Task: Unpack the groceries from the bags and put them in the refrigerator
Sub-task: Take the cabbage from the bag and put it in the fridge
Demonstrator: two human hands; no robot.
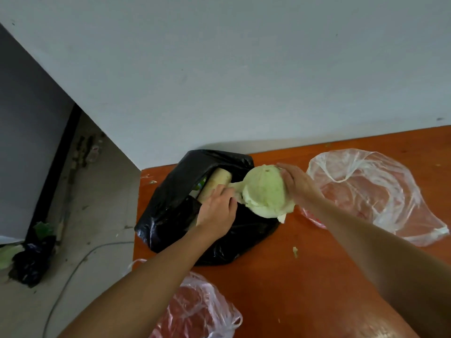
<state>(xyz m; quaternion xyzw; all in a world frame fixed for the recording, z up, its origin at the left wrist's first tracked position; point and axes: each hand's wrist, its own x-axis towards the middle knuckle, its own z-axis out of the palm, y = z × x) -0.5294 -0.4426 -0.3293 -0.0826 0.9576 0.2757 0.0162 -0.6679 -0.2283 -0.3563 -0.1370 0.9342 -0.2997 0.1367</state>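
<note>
Nearest, at the lower edge: a clear plastic bag (195, 311) with red contents, lying on the orange-brown table (317, 264), its handles loose toward the left forearm. Small pale cabbage scrap (295, 252) on the bare tabletop between the two forearms. Black plastic bag (170, 215), mouth open, at the table's far left corner. Inside it is a pale, cylindrical vegetable (217, 181) with something green beside it, too hidden to name. Left hand (216, 208): over the black bag's mouth, fingers curled round a loose outer leaf (235, 186) that is drawn away from the head. Cabbage (264, 191): pale green, round, held in the air over the right side of the black bag. Right hand (300, 186): cupped on the cabbage's right side, fingers bent round it. Second clear plastic bag (366, 191), with reddish contents, lying just right of that hand. White wall (219, 69) behind the table. Left of the table, on the concrete floor: a grey cable (73, 269) and a dark bag (31, 259) with green leaves beside it.
</note>
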